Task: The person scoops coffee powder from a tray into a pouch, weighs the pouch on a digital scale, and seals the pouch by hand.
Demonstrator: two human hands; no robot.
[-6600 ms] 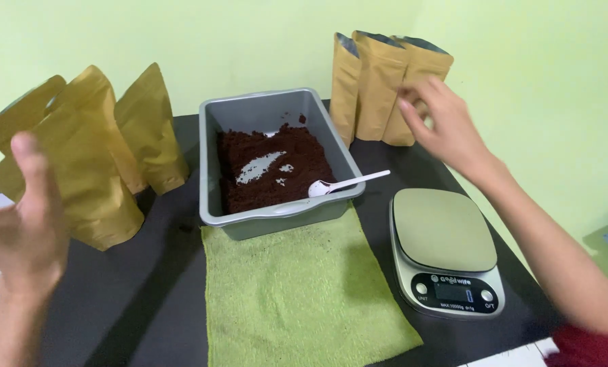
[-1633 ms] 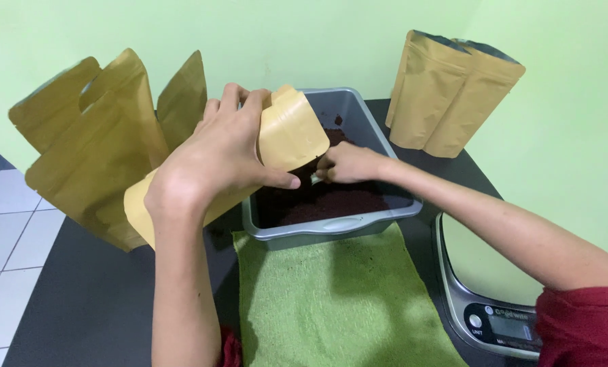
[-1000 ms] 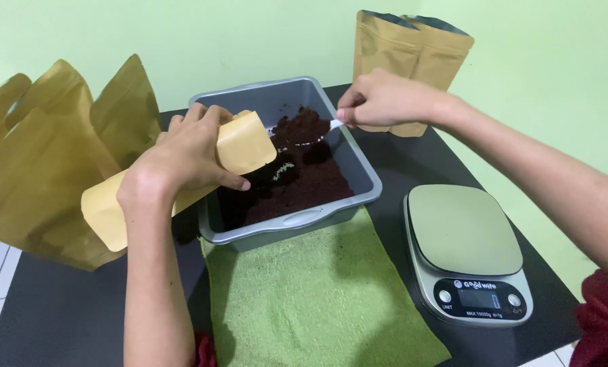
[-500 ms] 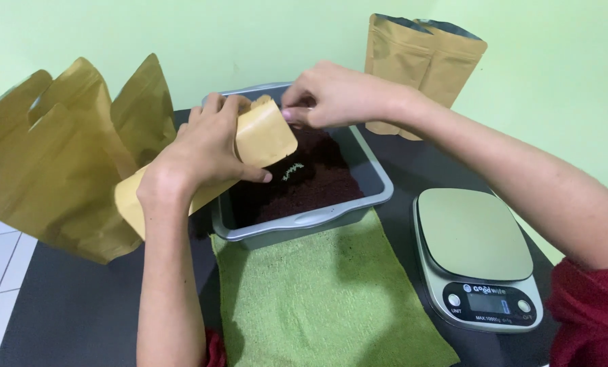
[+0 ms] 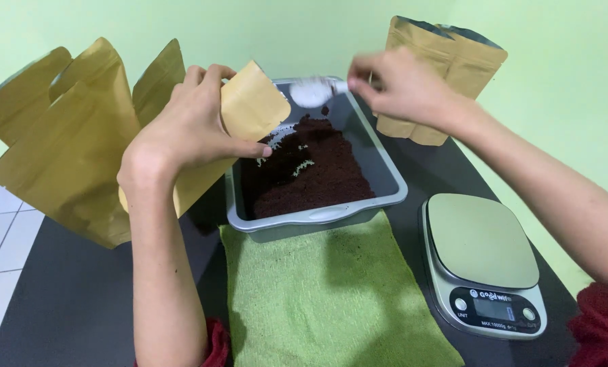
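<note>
Over the tray's far end, right hand (image 5: 402,85) pinches a white spoon (image 5: 312,92); bowl is blurred, can't tell if loaded. Left hand (image 5: 185,129) is wrapped round a tan pouch (image 5: 249,112), mouth tilted toward the spoon, just beside it. Risk: pouch mouth looks narrow, so a tipped spoon could spill dark grounds (image 5: 314,166) outside the grey tray (image 5: 385,163), onto the green cloth (image 5: 331,292) or scale (image 5: 480,261). A squeezed pouch may close up.

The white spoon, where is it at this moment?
In the head view, the right hand holds the white spoon above the far end of the grey tray, beside the open pouch.
</note>
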